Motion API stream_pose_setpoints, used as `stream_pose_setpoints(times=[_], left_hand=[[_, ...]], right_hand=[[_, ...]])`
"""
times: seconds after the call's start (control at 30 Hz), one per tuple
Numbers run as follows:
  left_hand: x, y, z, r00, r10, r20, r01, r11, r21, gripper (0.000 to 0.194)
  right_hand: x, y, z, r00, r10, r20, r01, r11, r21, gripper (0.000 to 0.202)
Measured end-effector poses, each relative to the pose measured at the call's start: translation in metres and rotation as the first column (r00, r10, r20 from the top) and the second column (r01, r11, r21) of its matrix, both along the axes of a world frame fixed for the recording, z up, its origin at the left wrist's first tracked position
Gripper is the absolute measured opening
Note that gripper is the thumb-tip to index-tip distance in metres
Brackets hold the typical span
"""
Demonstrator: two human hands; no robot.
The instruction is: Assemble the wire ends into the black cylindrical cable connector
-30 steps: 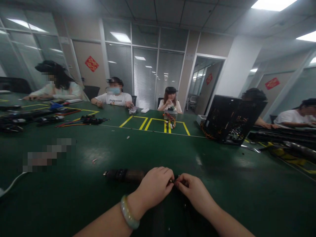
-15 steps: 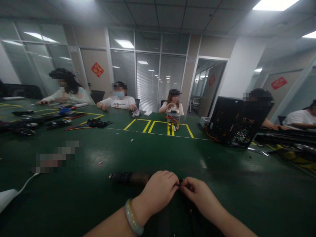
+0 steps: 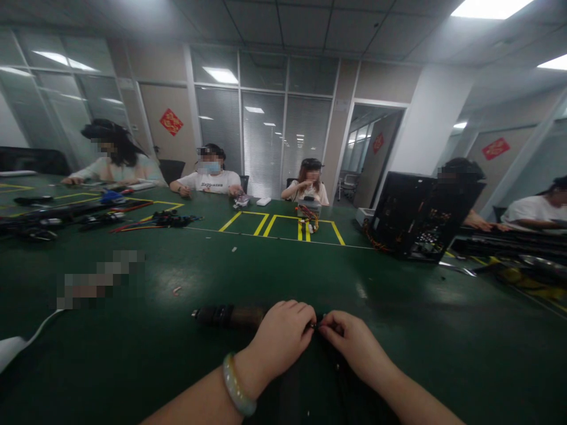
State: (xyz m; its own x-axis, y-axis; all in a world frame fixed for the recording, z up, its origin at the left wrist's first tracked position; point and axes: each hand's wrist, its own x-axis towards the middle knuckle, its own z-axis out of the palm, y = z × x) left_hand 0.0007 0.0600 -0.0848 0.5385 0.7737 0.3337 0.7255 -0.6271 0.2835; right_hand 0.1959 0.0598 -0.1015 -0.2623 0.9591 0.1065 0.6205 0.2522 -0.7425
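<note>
A dark drill-like tool (image 3: 241, 317) with a brownish barrel lies on its side, its metal tip pointing left. My left hand (image 3: 286, 333), with a pale bangle (image 3: 238, 386) on its wrist, is closed just right of the barrel and covers part of it. Facing it, my right hand (image 3: 349, 336) is closed in a pinch at the fingertips. The fingers of both hands meet over a small dark piece (image 3: 315, 325) that is too small and shaded to name. Below the hands, dark shapes blend into the green table (image 3: 190, 366).
A black computer case (image 3: 410, 215) stands at the back right. Cables (image 3: 155, 221) and black parts lie at the left. Yellow tape (image 3: 305, 219) marks the far side, where a small box with wires (image 3: 309, 212) sits. Several people sit around the table.
The view has shifted slightly. Both hands stay together at the same spot, the fingertips moving a little, and a small dark piece now shows between them.
</note>
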Motion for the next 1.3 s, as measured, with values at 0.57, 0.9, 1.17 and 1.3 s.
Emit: stream_pose_setpoints(times=[0.57, 0.9, 1.17, 1.3], left_hand=[[-0.0007, 0.0006, -0.0046, 0.997, -0.031, 0.074, 0.033, 0.999, -0.022, 0.009], [0.0025, -0.0008, -0.0035, 0.995, 0.008, 0.100, -0.006, 1.000, -0.012, 0.005], [0.0016, -0.0008, -0.0023, 0.996, 0.009, 0.089, -0.008, 1.000, -0.012, 0.004], [0.0018, -0.0009, -0.0014, 0.997, -0.015, 0.080, 0.014, 1.000, 0.014, 0.002]], right_hand=[[0.0031, -0.0013, -0.0015, 1.000, 0.026, 0.004, -0.026, 1.000, -0.015, 0.010], [0.0027, -0.0001, -0.0036, 0.998, 0.024, -0.057, -0.028, 0.997, -0.066, 0.012], [0.0018, -0.0005, -0.0011, 1.000, 0.007, -0.029, -0.009, 0.997, -0.080, 0.013], [0.0014, -0.0009, 0.0006, 1.000, 0.003, -0.014, -0.004, 0.997, -0.073, 0.013]])
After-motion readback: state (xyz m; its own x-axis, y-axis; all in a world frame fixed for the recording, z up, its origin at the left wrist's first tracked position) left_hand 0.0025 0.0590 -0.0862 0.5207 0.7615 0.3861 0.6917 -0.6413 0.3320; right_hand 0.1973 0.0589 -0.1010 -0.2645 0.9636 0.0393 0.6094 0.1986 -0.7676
